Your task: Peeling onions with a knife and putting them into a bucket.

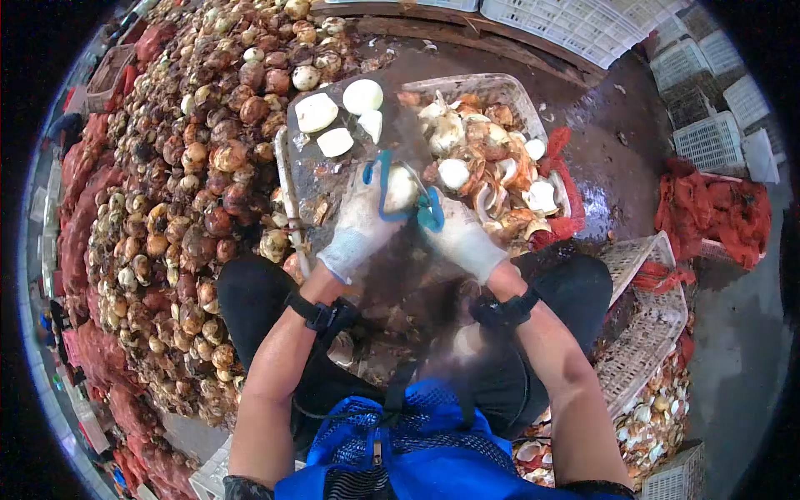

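Note:
My left hand (364, 208), in a white glove with teal patches, is closed around a pale, peeled onion (402, 188) over a dark board. In my right hand (458, 229), gloved the same way, is a small knife. Its thin blade (414, 178) lies against the onion's right side, and its handle is mostly hidden by the fingers. Farther up the board (312, 179) rest a whole peeled onion (362, 97) and several cut or trimmed white pieces (317, 112). Brown skin scraps lie near my left hand.
A large heap of unpeeled onions (196, 154) fills the left side. To the right, a pale crate (533, 108) holds onion skins and some white onions. Red mesh bags (717, 208) and white crates (708, 142) stand farther right. Another tilted crate (642, 358) sits beside my right knee.

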Available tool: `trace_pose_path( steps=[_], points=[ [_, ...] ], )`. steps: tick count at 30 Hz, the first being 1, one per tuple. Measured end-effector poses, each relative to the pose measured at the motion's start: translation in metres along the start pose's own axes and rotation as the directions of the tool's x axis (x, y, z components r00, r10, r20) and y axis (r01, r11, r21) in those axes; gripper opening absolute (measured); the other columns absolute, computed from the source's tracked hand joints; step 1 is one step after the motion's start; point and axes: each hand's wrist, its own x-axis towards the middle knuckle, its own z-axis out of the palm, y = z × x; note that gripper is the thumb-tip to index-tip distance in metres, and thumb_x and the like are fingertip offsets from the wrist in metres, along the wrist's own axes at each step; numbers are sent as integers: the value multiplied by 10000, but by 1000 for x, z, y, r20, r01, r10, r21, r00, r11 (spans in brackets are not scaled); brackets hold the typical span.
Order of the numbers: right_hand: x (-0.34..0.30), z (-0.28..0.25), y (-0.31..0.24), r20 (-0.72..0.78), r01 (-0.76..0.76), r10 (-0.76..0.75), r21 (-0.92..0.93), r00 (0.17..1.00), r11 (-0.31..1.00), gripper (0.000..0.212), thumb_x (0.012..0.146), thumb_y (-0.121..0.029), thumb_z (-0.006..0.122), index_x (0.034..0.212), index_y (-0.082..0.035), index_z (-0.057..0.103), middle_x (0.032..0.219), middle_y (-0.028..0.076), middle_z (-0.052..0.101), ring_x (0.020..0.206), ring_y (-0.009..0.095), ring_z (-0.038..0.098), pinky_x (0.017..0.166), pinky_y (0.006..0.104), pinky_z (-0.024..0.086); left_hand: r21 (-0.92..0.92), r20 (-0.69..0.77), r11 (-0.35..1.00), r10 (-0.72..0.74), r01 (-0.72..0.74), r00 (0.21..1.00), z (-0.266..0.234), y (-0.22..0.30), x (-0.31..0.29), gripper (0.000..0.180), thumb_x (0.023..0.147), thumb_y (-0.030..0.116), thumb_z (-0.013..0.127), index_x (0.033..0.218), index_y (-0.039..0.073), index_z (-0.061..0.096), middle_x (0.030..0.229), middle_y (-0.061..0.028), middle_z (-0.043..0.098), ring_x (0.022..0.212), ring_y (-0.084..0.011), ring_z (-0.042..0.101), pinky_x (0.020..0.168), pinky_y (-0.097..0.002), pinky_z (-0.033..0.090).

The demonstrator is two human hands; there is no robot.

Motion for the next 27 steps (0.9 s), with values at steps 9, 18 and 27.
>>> trace_pose_path(
  steps=[9, 18, 27],
  points=[
    [7, 0, -8, -55, -50, 57, 122, 997, 991, 286, 854, -184, 461, 1016, 42, 526, 887, 257, 604, 834, 423, 577, 741, 474, 467, 33, -82, 996, 90, -87, 993, 7, -6, 0, 863, 634, 206, 762, 1359, 40, 325, 1259, -228, 424, 1163, -400, 439, 987, -449, 382],
    [0, 22, -3, -123, -60, 40, -165, 992, 984, 405, 854, -185, 464, 1147, 92, 496, 879, 257, 613, 823, 403, 595, 737, 465, 478, 111, -68, 992, 69, -61, 995, 15, -7, -5, 875, 634, 185, 755, 1375, 64, 307, 1280, -227, 411, 1181, -404, 423, 993, -464, 369],
    [-40, -5, -13, 255, -311, 307, -26, 917, 950, 322, 870, -161, 490, 1112, 51, 510, 977, 235, 599, 859, 364, 597, 804, 450, 481, -82, -113, 994, 67, -77, 991, -1, -10, -1, 848, 595, 161, 795, 1331, 67, 383, 1216, -192, 478, 1107, -382, 486, 963, -440, 403]
  ],
)
